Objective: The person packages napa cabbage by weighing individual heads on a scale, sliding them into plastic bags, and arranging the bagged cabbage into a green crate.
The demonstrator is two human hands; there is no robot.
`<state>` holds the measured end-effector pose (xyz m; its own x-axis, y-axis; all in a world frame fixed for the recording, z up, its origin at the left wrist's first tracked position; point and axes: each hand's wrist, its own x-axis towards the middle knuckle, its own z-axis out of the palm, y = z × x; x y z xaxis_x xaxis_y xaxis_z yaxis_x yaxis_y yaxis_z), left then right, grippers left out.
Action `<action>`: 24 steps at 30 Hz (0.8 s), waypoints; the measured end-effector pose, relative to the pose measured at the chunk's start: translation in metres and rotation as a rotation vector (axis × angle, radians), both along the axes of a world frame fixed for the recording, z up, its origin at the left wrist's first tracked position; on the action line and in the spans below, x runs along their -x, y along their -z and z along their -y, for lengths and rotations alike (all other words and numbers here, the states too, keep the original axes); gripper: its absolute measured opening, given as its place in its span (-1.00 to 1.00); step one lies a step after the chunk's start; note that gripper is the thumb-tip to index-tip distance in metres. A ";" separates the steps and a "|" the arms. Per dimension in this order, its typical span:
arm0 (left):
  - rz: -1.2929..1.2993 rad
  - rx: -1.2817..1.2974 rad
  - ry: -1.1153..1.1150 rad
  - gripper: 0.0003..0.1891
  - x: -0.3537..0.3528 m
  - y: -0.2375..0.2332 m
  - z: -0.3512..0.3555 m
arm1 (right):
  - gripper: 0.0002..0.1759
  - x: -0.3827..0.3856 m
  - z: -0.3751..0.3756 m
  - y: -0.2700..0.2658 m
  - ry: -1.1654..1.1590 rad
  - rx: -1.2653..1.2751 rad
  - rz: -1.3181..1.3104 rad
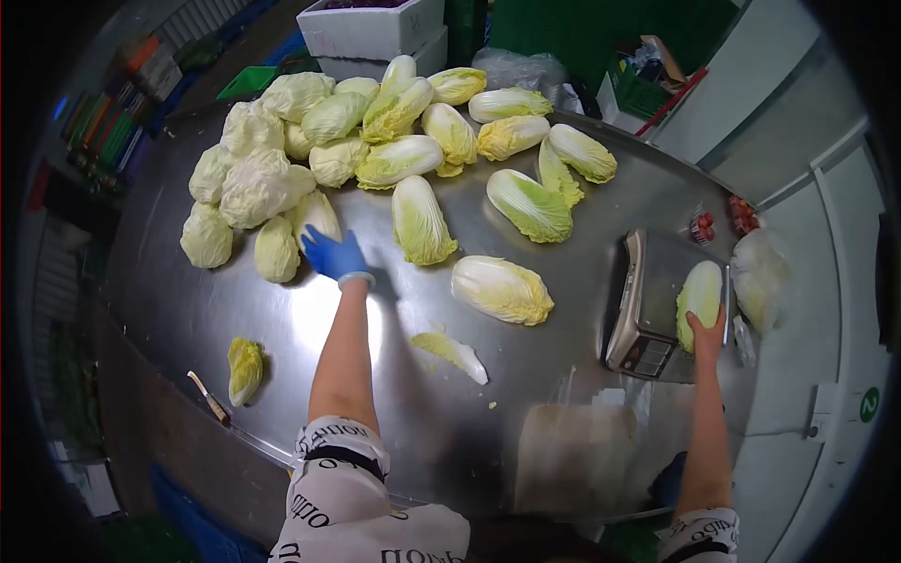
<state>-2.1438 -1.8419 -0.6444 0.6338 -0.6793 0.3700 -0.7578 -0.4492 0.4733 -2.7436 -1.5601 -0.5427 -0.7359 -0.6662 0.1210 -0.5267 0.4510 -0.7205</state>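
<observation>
My left hand (336,257), in a blue glove, reaches forward with its fingers spread against a pale cabbage (317,214) at the near edge of the pile. Far to the right, my bare right hand (706,331) grips a napa cabbage (699,289) by its near end, over the right side of a weighing scale (662,281); whether the cabbage rests on the scale is hard to tell. Between my hands lie several napa cabbages, among them a yellowish one (502,290) and an upright-lying green one (421,220). A loose leaf (452,354) lies closer to me.
Round cabbages (258,188) are heaped on the steel table (394,432) at the back left. A knife (208,398) and a small napa cabbage (246,372) lie near the left front edge. White foam boxes (371,33) stand behind; a plastic bag (758,277) sits right of the scale.
</observation>
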 end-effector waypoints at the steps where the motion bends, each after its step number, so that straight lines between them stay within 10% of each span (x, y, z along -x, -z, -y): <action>1: 0.014 -0.110 -0.067 -0.06 -0.015 0.012 0.013 | -0.11 0.012 0.002 0.009 -0.010 -0.055 -0.120; 4: 0.085 -0.339 -0.073 -0.03 -0.027 0.006 0.022 | -0.09 0.032 0.001 0.020 -0.185 -0.167 -0.170; 11: 0.110 0.029 0.189 -0.14 -0.067 0.023 0.015 | -0.30 -0.069 -0.052 -0.027 -0.273 0.003 -0.544; 14: -0.281 0.140 0.315 -0.27 -0.122 0.050 0.002 | -0.36 -0.131 -0.080 -0.032 -0.537 -0.095 -0.400; 18: -1.816 0.231 0.240 -0.38 -0.079 -0.038 -0.114 | -0.57 -0.204 -0.103 -0.021 -0.936 -0.141 -0.337; 24: -2.106 -0.286 0.685 -0.27 -0.003 -0.088 -0.257 | -0.33 -0.264 -0.080 -0.073 -1.262 0.151 -0.724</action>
